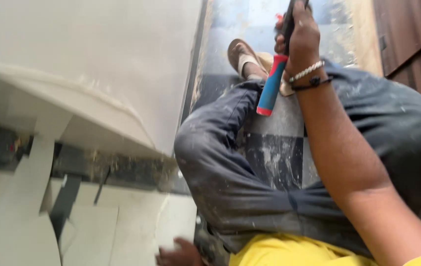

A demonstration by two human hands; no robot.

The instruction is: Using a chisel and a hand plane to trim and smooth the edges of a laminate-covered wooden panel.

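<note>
- The right hand [300, 37], at about one o'clock in the view, has its grip clamped around a hand tool [272, 83] with a blue and red handle.
- The tool's long axis runs steeply, handle end pointing down toward seven o'clock, working end up toward one o'clock.
- The working end is dark, hidden behind the fingers and cut off by the top edge; its kind is unclear.
- A beaded bracelet [306, 72] circles that wrist.
- The left hand [178, 254], at six o'clock, is cut off by the bottom edge; I cannot tell its grip. It lies against pale board pieces [97, 231].
- Dusty grey trousers [230, 172] and a sandalled foot [244, 58] lie over a checkered floor [274, 152].
</note>
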